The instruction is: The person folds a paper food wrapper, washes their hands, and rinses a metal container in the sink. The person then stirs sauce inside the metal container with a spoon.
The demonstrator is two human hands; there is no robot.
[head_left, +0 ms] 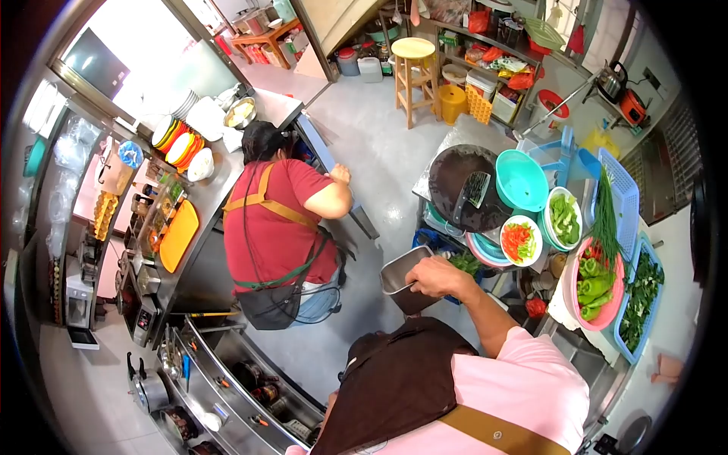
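Note:
My right hand (438,277) is closed on the rim of a rectangular metal container (400,274), which is tilted over the floor. My left hand does not show; a sliver of skin appears beside my dark brown apron (402,387). Right of the container stand a black wok (455,186) with a strainer-like tool in it, a turquoise basin (522,179), a bowl of cut red and orange peppers (519,241) and a bowl of cut green vegetables (564,220).
A co-worker in a red shirt (277,227) bends at an open door at left. A pink basin (616,303) holds green peppers beside a blue basket of greens (643,299). An open drawer (250,364) is at lower left; a wooden stool (413,50) stands behind.

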